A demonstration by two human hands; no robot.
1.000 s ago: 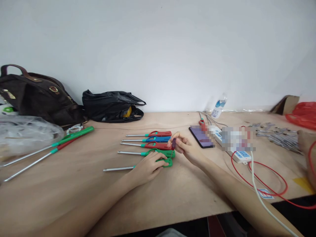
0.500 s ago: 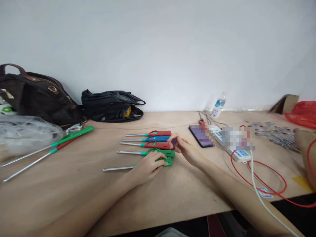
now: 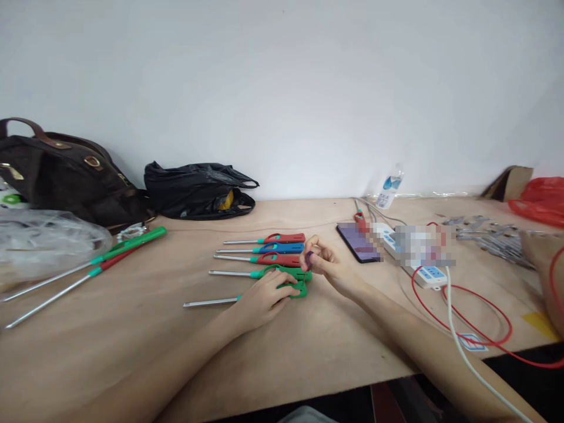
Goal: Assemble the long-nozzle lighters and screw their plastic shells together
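My left hand [image 3: 265, 296] presses the nearest green gas lighter [image 3: 302, 289] flat on the table, its fingers over the handle and the metal barrel pointing left. In my right hand [image 3: 326, 265] a small screwdriver [image 3: 309, 259] with a dark purple handle is pinched between thumb and fingers. Its thin shaft points down at the handle end of that lighter; whether the tip sits in a screw is too small to tell. Just behind lie another green lighter [image 3: 233, 273], a red lighter [image 3: 235, 257], a blue lighter [image 3: 288, 248] and a further red lighter [image 3: 288, 238], roughly parallel.
Two long lighters [image 3: 132, 239] lie at left by a clear plastic bag [image 3: 48, 244]. A brown bag [image 3: 66, 176] and black plastic bag [image 3: 194, 191] stand behind. At right are a phone [image 3: 359, 244], power strip [image 3: 429, 276], bottle [image 3: 390, 191], red cable [image 3: 506, 320] and metal pieces [image 3: 497, 244].
My right fingers have shifted around the screwdriver handle, which sits slightly lower and tilts differently. My left hand and the green lighter have stayed in place.
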